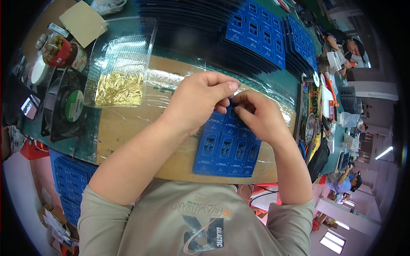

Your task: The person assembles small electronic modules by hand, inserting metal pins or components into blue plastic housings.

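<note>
Tan board (124, 132), half-curled hands (194, 100) (264, 117) over blue panel (224, 151).

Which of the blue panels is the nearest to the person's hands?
The panel on the brown board, beneath the left hand and right hand; the other blue panels are stacked farther away, beyond the board and at lower left.

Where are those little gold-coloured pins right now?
In the head view, the gold-coloured pins lie in the near end of the clear plastic tray, left of the left hand and just right of the black fan.
</note>
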`<state>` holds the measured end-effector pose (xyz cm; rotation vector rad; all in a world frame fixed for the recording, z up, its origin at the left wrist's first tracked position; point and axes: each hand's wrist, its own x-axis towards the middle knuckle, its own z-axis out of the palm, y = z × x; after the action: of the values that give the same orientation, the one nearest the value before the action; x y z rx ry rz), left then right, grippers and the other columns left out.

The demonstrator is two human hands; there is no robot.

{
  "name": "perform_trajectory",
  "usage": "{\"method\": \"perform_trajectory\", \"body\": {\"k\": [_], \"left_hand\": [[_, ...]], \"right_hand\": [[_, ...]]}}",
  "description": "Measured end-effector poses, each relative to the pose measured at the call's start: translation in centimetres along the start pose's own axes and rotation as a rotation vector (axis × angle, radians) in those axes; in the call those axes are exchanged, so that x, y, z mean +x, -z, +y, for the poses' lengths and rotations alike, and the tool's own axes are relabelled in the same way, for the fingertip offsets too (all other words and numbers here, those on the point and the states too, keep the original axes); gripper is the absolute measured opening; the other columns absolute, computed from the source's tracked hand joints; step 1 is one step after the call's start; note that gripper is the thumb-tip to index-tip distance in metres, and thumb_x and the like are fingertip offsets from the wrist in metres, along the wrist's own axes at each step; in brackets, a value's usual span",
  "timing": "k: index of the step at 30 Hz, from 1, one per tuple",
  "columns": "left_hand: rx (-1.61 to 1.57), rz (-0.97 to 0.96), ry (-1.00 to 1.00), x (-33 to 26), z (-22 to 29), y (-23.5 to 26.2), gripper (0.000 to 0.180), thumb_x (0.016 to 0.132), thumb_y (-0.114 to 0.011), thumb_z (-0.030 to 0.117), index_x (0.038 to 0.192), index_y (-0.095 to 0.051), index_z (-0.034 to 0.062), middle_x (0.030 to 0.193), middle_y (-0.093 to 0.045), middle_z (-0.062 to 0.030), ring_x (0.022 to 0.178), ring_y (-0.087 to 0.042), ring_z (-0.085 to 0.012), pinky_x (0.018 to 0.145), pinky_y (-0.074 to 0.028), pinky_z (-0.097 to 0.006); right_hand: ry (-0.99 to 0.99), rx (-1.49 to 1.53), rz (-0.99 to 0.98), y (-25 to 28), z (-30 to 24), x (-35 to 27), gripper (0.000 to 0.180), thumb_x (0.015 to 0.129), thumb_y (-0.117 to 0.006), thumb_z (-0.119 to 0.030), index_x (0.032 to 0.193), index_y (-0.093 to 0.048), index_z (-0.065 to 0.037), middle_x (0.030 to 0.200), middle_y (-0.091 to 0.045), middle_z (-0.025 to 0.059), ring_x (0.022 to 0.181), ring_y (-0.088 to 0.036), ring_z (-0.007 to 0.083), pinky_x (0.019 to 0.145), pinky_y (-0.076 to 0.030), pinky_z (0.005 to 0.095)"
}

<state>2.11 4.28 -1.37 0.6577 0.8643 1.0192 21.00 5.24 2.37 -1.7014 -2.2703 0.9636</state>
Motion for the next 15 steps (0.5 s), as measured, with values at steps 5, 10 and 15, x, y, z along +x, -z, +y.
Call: {"method": "perform_trajectory", "body": {"k": [5,10,15], "left_hand": [[-0.002,-0.009,0.005,-0.06,0.05,0.03,0.024,0.092,-0.067,0.016,0.108,-0.068,-0.0018,0.082,-0.063,-0.0008,0.07,-0.057,-0.0083,0.066,-0.049,-0.023],[-0.034,0.017,0.027,-0.28,-0.29,-0.15,0.02,0.092,-0.067,0.016,0.103,-0.07,-0.0009,0.083,-0.066,-0.0033,0.069,-0.056,-0.0084,0.064,-0.049,-0.023],[0.002,0.008,0.012,-0.34,0.08,-0.34,0.023,0.091,-0.068,0.015,0.107,-0.068,-0.0015,0.085,-0.064,-0.0016,0.07,-0.057,-0.009,0.067,-0.049,-0.023]], "right_hand": [[-0.085,0.056,-0.027,0.0,0.0,-0.34,0.022,0.084,-0.066,-0.015,0.103,-0.068,-0.004,0.089,-0.07,0.0116,0.079,-0.067,0.0234,0.074,-0.053,0.0342],[-0.141,0.047,-0.014,-0.31,0.07,-0.55,0.022,0.084,-0.068,-0.017,0.1,-0.069,-0.004,0.087,-0.07,0.0107,0.078,-0.067,0.0225,0.073,-0.052,0.034],[-0.161,-0.013,-0.008,-0.05,-0.08,-0.85,0.02,0.084,-0.068,-0.02,0.096,-0.069,-0.004,0.086,-0.069,0.0121,0.079,-0.067,0.0251,0.073,-0.053,0.0361]]}}
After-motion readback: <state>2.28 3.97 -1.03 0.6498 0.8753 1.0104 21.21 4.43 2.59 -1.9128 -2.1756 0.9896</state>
